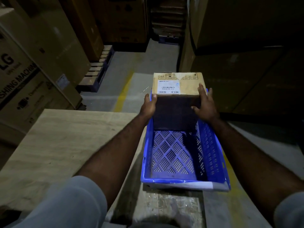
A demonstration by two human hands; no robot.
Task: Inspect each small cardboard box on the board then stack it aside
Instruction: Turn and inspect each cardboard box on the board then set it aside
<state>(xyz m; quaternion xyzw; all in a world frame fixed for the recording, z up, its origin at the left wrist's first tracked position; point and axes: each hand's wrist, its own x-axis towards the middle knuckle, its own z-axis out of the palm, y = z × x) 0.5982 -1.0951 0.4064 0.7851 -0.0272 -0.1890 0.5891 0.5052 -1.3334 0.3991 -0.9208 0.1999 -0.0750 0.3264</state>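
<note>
Blue lattice-patterned crate [212,155]; tan box [177,84], label [168,87] seemingly white.

Grey short sleeves, bare forearms: that's all we see of this person.
The left sleeve [70,203] fills the lower corner, pale grey, soft and loose-cut, and it ends above the forearm. The right sleeve [289,211] is the same grey and just peeks in at the frame's edge. Below both it's bare arm down to the left hand [148,104] and right hand [205,104], fingers uncovered, a thumbnail catching the light on the left.
</note>
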